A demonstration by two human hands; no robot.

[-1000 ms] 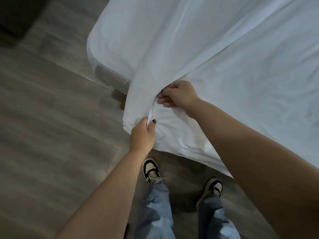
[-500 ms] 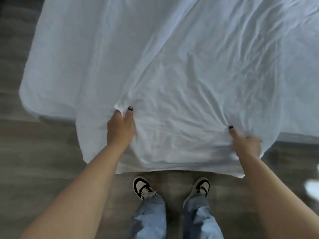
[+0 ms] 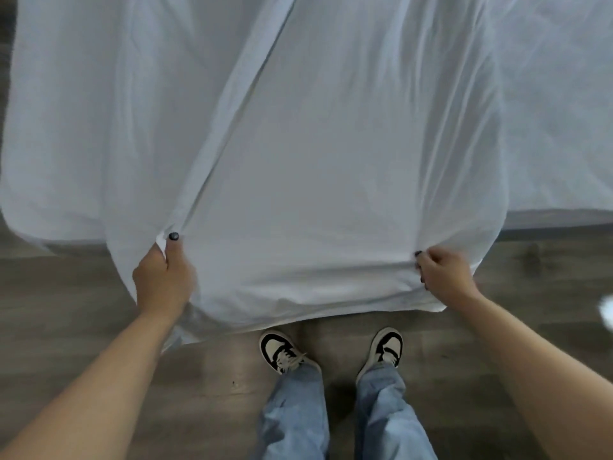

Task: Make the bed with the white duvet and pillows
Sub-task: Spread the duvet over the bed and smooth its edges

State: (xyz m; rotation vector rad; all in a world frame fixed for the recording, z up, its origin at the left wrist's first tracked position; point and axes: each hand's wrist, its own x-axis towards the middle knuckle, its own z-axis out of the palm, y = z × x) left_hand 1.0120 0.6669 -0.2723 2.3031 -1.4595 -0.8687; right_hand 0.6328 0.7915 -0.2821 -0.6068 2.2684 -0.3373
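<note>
1. At lower centre of frame: left hand (image 3: 162, 280) and right hand (image 3: 442, 277), each grip pinching the near edge of the white duvet (image 3: 315, 180).
2. Stretching away up-frame over the bed (image 3: 564, 161), long axis running straight ahead.
3. Equally near, both hands; likely next, a pull toward the feet.

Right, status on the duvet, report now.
Left hand and right hand both gripping the white duvet near its edge. Duvet stretched taut between them, hem hanging over the wood floor. Nothing in the way.
</note>
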